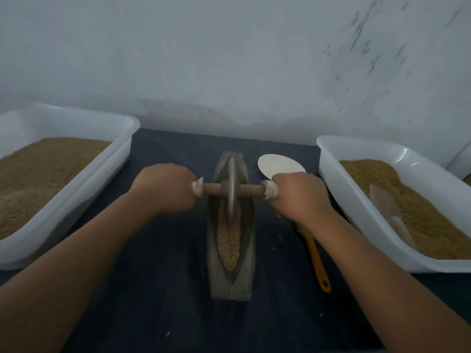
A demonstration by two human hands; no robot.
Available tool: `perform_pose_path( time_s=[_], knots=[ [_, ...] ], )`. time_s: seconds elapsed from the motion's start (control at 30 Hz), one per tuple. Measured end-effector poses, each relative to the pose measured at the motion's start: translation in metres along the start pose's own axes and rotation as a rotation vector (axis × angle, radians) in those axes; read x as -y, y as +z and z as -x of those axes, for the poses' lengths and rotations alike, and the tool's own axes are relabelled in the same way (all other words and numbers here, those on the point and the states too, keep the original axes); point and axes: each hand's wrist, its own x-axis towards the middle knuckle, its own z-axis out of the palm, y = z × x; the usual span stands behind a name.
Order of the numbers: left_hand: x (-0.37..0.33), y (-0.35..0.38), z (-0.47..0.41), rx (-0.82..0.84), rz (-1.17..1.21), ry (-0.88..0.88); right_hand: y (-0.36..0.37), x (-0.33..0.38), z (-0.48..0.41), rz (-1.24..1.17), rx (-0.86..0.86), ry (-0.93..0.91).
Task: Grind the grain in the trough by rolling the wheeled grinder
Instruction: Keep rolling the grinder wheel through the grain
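A long grey boat-shaped trough [248, 253] lies lengthwise on the dark cloth in front of me. Brown grain [229, 247] fills its groove toward the near end. A grey wheel [231, 192] stands upright in the groove, in the far half of the trough. A wooden axle [251, 190] runs through the wheel, with pale wrapping at both ends. My left hand [165, 189] grips the left end of the axle. My right hand [298, 197] grips the right end.
A white plastic tub [84, 179] of brown meal sits at the left. Another white tub [356, 200] at the right holds meal and a clear scoop [387, 207]. A white disc [280, 165] and an orange-handled tool [317, 261] lie right of the trough. A pale wall stands behind.
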Motion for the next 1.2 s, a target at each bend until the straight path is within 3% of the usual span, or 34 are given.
perform_pose_path(
  time_s=[0.13,0.3,0.43,0.67,0.8,0.97,1.07,1.2],
  knots=[
    [-0.004,0.001,-0.022,-0.101,0.010,-0.061,0.002,0.001,-0.025,0.020,-0.082,0.007],
    [0.004,0.008,0.024,-0.019,-0.002,0.059,-0.012,-0.002,0.020,-0.019,0.112,-0.063],
    [0.006,0.012,0.050,-0.123,-0.112,0.106,-0.016,-0.009,0.048,-0.096,0.204,-0.071],
    [-0.007,-0.007,-0.027,-0.134,-0.090,-0.026,0.017,-0.004,-0.013,0.008,-0.034,0.103],
    [-0.008,-0.011,-0.025,-0.090,-0.074,0.005,0.007,-0.001,-0.016,-0.032,0.068,0.092],
    [0.007,0.011,0.050,-0.060,-0.027,0.120,-0.022,-0.004,0.043,-0.032,0.202,-0.087],
    [0.009,0.015,0.054,-0.061,-0.010,0.102,-0.025,-0.003,0.047,-0.035,0.133,-0.130],
    [0.000,0.007,0.001,-0.095,-0.053,0.015,-0.005,0.001,0.002,-0.009,0.063,0.018]
  ],
)
